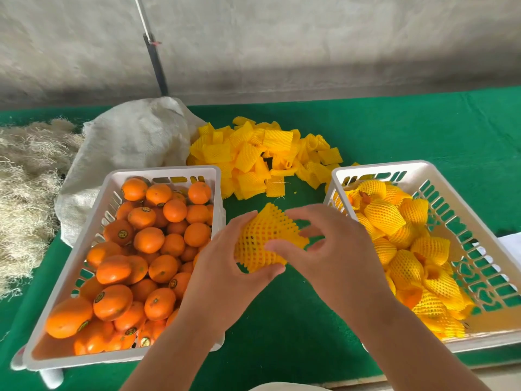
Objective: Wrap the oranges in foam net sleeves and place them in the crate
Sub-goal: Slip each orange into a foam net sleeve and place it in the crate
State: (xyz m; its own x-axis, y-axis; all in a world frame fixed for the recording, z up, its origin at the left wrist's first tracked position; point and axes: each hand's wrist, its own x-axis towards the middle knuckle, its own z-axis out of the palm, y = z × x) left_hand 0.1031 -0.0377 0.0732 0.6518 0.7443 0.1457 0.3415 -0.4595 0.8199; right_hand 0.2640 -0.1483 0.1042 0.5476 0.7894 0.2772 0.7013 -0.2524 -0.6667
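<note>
left hand (225,266) gripping foam sleeve (265,238), green tablecloth (282,320), grey wall (282,38)

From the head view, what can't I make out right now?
- Head view: whether an orange sits inside the held sleeve; the foam net, left hand and right hand cover it.
- Lower layers of the left crate and right crate; top fruit hides them.
- Fruit sticker print: too small.
- Sack contents: cloth hides them.
</note>
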